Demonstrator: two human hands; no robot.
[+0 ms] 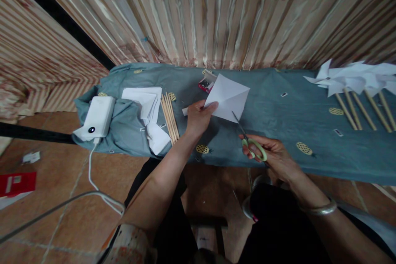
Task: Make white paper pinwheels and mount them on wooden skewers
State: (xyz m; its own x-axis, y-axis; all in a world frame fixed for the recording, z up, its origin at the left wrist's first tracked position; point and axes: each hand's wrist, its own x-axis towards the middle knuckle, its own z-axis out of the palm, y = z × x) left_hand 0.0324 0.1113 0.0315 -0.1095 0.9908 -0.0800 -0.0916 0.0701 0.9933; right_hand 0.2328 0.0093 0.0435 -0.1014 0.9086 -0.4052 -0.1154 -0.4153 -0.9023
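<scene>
My left hand (199, 119) pinches a square sheet of white paper (230, 95) by its left corner, thumb on top. Crease lines run across the sheet and meet near its middle. My right hand (267, 152) grips scissors (259, 152) with pale green handles, fingers through the loops. The blades are at the sheet's lower corner; whether they have cut into it I cannot tell. Just behind the paper sits a small red box (204, 85) with dark little pieces in it, partly covered by the sheet. Near my left forearm lie several thin wooden sticks (169, 117).
A blue-green cloth (272, 119) with pineapple prints covers the narrow table. White paper sheets (148, 101) and a white power bank (100, 115) with a cable lie at the left. Several paper pinwheels (352, 80) on sticks lie at the right. A curtain (198, 16) hangs behind.
</scene>
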